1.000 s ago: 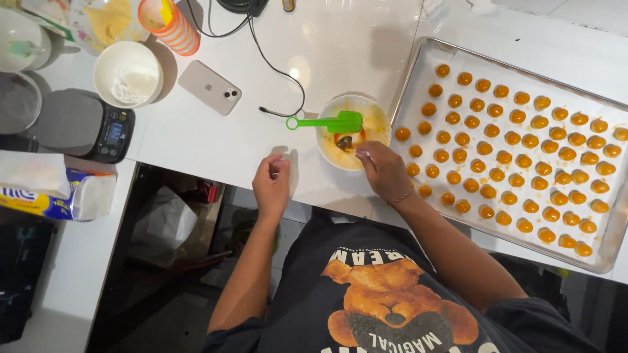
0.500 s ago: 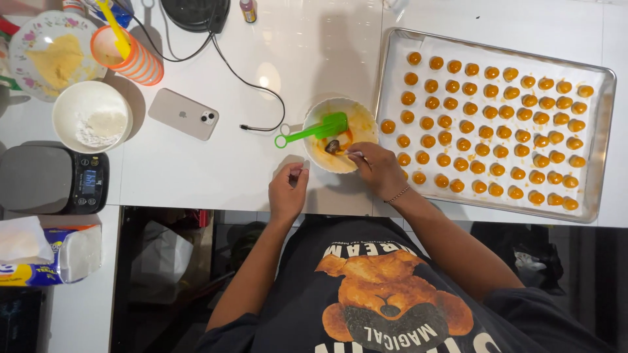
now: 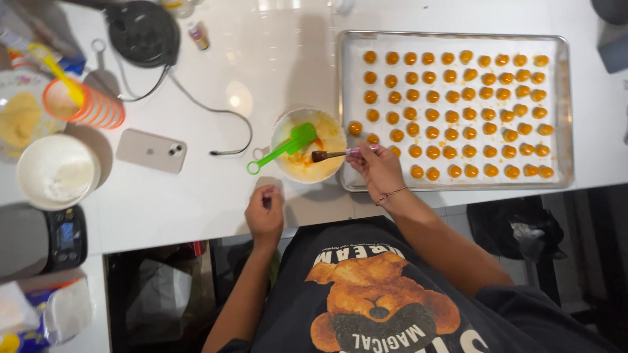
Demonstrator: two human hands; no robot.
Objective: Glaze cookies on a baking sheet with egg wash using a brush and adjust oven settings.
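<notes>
My right hand (image 3: 378, 170) grips a small pastry brush (image 3: 337, 155) whose dark bristles reach over the rim of a small bowl (image 3: 281, 128) of yellow-orange liquid. A green spatula (image 3: 282, 148) lies across that bowl, handle sticking out to the left. My left hand (image 3: 264, 213) rests near the white table's front edge, just below the bowl, fingers curled and holding nothing. To the right lies a metal baking tray (image 3: 562, 104) lined with paper and filled with several rows of small orange-yellow balls (image 3: 458, 115).
A phone (image 3: 151, 150) lies left of the bowl beside a black cable (image 3: 216, 117). A white bowl of flour (image 3: 57, 172), an orange striped cup (image 3: 85, 104), a plate of crumbs (image 3: 16, 117), a kitchen scale (image 3: 46, 238) and a round black appliance (image 3: 144, 33) crowd the left side.
My right hand has drawn back from the bowl toward the tray with the brush now visible in it. My left hand slid down toward the table edge. The view shifted left.
</notes>
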